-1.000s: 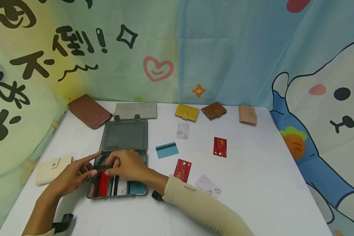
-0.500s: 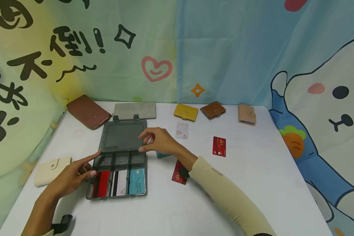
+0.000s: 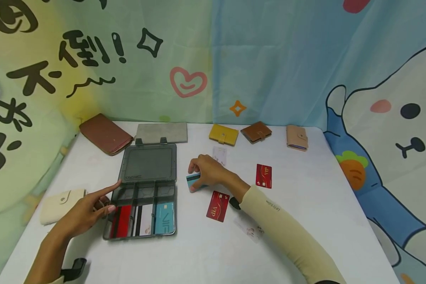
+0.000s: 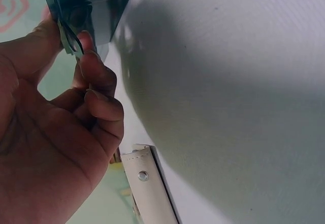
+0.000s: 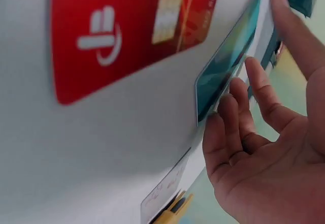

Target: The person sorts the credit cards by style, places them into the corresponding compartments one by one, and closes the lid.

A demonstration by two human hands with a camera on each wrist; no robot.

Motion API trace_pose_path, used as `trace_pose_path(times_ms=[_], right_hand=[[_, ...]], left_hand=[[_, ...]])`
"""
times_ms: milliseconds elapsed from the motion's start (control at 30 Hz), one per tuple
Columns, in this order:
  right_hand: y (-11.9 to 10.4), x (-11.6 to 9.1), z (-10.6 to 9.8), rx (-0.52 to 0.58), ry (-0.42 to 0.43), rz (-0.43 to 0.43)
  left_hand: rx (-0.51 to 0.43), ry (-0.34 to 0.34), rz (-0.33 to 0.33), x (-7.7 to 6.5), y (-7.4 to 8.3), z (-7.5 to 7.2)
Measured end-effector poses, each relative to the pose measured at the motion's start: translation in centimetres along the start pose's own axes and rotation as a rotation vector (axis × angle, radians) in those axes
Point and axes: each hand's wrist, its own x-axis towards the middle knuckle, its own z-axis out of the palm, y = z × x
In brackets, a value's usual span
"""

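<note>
My left hand (image 3: 81, 211) grips the left edge of a grey see-through plastic box (image 3: 149, 163), whose lid is raised. In the left wrist view its thumb and fingers pinch the box's edge (image 4: 96, 5). Along the box's front row stand a red card (image 3: 124, 221), a white card (image 3: 147, 221) with a black stripe, and a blue card (image 3: 165, 217). Over another blue card (image 3: 190, 178), flat on the table, my right hand (image 3: 211, 170) spreads thumb and fingers at opposite edges. The right wrist view shows that card (image 5: 228, 61) beside loosely bent fingers.
Two red VIP cards (image 3: 218, 206) (image 3: 264, 176) and two pale cards (image 3: 219, 154) (image 3: 249, 228) lie on the table. A cream wallet (image 3: 62, 206) is at left. Along the back are a brown wallet (image 3: 106, 134), a grey one (image 3: 162, 133), and smaller yellow (image 3: 223, 135), brown (image 3: 256, 131) and tan (image 3: 297, 137) card holders.
My right hand has moved from inside the box, past its right side, to the loose blue card. The back-row compartments now show. My left hand keeps its hold on the box.
</note>
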Motion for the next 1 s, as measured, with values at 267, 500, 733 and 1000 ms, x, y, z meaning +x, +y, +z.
trace_pose_path(times_ms=[267,500,733,1000], right_hand=[[-0.6,-0.3,0.2,-0.008,-0.007,0.023],[-0.4,-0.5,-0.1,0.05,-0.009,0.004],[0.4,-1.1,-0.9,0.163,0.033,-0.056],[0.3,-2.0,-1.7,0.299,0.142,-0.09]], left_hand=[[0.006,0.005,0.006,0.1,-0.1,0.1],[0.01,0.001,-0.002,0.0,0.0,0.0],[0.004,0.019,0.016,0.0,0.1,0.0],[0.004,0.003,-0.002,0.1,0.0,0.1]])
